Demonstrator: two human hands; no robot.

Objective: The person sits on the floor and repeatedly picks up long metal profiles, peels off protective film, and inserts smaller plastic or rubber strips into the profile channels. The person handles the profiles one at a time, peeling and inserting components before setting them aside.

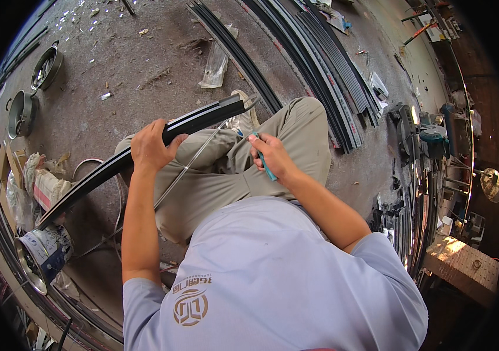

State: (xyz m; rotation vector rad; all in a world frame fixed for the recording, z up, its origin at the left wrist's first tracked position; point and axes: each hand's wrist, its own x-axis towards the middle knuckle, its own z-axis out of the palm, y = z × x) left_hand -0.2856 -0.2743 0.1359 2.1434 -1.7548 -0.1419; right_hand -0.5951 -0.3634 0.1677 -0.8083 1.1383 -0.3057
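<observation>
A long black profile strip (213, 114) with pale lines along it lies slantwise across my lap, from the lower left up to my shins. My left hand (154, 145) is closed round it at about its middle, thumb on the near side. Above my right thigh, my right hand (271, 155) is closed on a slim teal-handled tool (269, 168); its working end is too small to make out. A thin pale strand (186, 168) runs from near the profile's far end down across my legs to the left.
Bundles of long dark profiles (319, 64) lie on the floor ahead and to the right. Two metal pans (21, 114) stand at the left, with a tipped bucket (42, 251) nearer me. Clear plastic wrap (215, 64) lies ahead. Right of me are machines (433, 133) and a wooden block (465, 266).
</observation>
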